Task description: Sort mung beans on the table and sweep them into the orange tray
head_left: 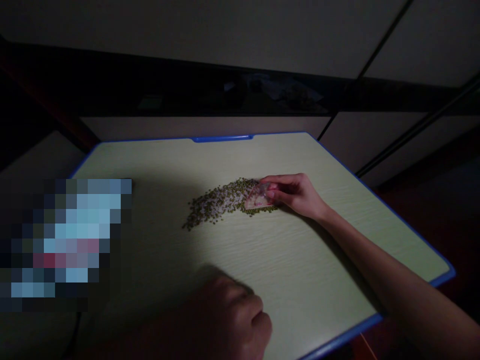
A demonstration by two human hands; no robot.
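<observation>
- Mid-frame, our right hand pinches a pinkish flat piece at the seed pile's right end.
- The pile's long axis runs leftward from those fingers, slanting down.
- Our left hand, lower centre, sits farther off; in shadow, we can't tell its grip.

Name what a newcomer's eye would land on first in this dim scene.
The brightest thing is the pale blue pixelated patch at the left, its content impossible to make out. Next comes the streak of small green and whitish grains across the middle of the pale, blue-edged table. At its right end, the right hand grips a pinkish, see-through piece against the grains.
</observation>
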